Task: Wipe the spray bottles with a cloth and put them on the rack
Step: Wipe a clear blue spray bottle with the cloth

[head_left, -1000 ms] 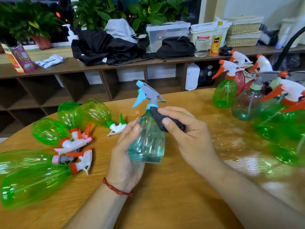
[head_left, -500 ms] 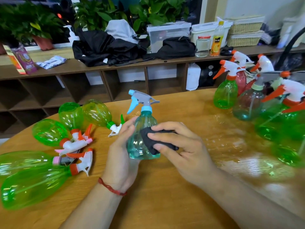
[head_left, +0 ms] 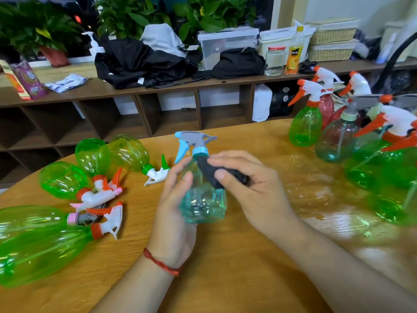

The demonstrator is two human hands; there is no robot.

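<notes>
Cloth [head_left: 216, 175] higher on teal bottle [head_left: 203, 204], green bottles [head_left: 63, 179] leftward

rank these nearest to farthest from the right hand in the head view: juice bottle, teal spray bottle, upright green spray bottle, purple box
1. teal spray bottle, beside the right hand
2. upright green spray bottle, table's right side
3. juice bottle, shelf top behind
4. purple box, shelf's far left

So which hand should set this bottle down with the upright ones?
Left, probably: the left hand grips the teal bottle, while the right hand pinches the cloth, though the upright bottles stand on its side.
</notes>
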